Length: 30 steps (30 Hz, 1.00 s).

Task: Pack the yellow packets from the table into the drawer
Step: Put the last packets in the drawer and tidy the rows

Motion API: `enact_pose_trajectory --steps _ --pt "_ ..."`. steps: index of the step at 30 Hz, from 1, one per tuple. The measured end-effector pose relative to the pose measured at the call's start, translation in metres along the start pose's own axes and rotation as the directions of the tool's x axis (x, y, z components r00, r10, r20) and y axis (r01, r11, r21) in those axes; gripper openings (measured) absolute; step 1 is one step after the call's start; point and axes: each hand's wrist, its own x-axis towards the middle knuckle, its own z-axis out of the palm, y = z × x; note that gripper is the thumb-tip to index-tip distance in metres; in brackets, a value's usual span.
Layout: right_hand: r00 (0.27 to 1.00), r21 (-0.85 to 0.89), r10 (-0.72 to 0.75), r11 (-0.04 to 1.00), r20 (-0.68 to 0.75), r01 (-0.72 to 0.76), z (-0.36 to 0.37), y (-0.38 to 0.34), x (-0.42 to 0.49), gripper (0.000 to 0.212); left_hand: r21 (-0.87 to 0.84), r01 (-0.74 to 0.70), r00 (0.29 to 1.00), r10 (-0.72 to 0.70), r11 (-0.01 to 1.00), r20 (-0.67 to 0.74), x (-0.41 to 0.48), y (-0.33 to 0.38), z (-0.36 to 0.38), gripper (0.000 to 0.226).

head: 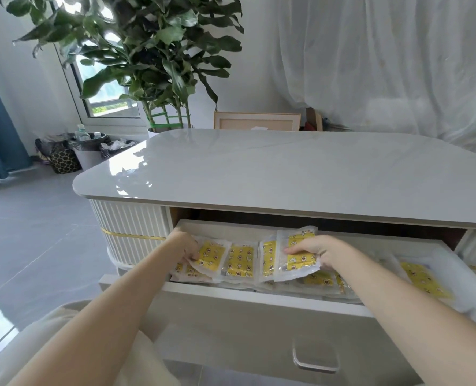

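Inside the open drawer (259,293), the left hand (185,245) pinches a yellow packet (210,256) near its left wall. The right hand (319,250) grips a second packet (298,261) mid-drawer, and loose packets (426,280) lie towards the right end.

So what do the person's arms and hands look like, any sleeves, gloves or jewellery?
The left forearm and right forearm are bare to the frame edge, no sleeves showing. The left hand and right hand are ungloved, with no ring, watch or bracelet visible. Cream fabric under the left forearm is probably clothing.
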Motion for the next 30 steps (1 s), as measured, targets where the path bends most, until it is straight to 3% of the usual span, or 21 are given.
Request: enact_pose_trajectory --steps 4,8,10,12,14,16,18,22,25,27,30 --pt "1.0 0.013 0.022 1.0 0.01 -0.022 0.007 0.001 0.005 0.005 0.478 -0.161 0.971 0.225 0.863 -0.079 -0.009 -0.003 0.007 0.025" --pt "1.0 0.029 0.002 1.0 -0.005 -0.002 0.014 0.001 0.009 0.006 0.611 -0.206 0.909 0.38 0.764 -0.169 -0.018 0.003 0.013 0.045" --pt "1.0 0.029 -0.001 1.0 -0.014 0.002 0.019 0.002 0.012 0.005 0.617 -0.328 0.894 0.446 0.715 -0.041 -0.02 0.012 0.015 0.057" --pt "0.999 0.015 -0.009 1.0 -0.046 0.01 0.023 0.003 0.014 0.009 0.624 -0.444 0.885 0.422 0.643 0.195 -0.023 0.017 0.021 0.079" --pt "0.993 -0.002 -0.054 0.999 -0.103 0.054 0.024 0.005 0.02 0.034 0.751 -0.468 0.878 0.34 0.466 0.336 -0.025 0.016 0.028 0.101" --pt "0.985 -0.044 -0.093 0.995 -0.146 0.088 0.019 0.01 0.04 0.064 0.822 -0.453 0.884 0.295 0.345 0.362 -0.027 0.012 0.034 0.108" --pt "0.985 -0.052 -0.082 0.996 -0.15 0.075 0.013 0.013 0.051 0.07 0.82 -0.455 0.882 0.303 0.348 0.361 -0.025 0.009 0.036 0.11" --pt "0.986 -0.017 -0.06 0.998 -0.153 0.058 0.02 0.004 0.021 0.044 0.799 -0.484 0.864 0.339 0.358 0.372 -0.022 0.012 0.038 0.11" --pt "0.99 -0.009 -0.066 0.998 -0.124 0.065 0.023 0.004 0.025 0.047 0.793 -0.5 0.851 0.366 0.348 0.376 -0.021 0.014 0.04 0.112" --pt "0.984 -0.062 -0.093 0.994 -0.149 0.085 0.028 0.006 0.032 0.052 0.797 -0.505 0.845 0.376 0.332 0.38 -0.019 0.015 0.039 0.113" --pt "0.94 -0.268 -0.216 0.953 -0.265 0.143 0.033 0.008 0.034 0.033 0.803 -0.501 0.847 0.376 0.324 0.376 -0.02 0.017 0.04 0.115"
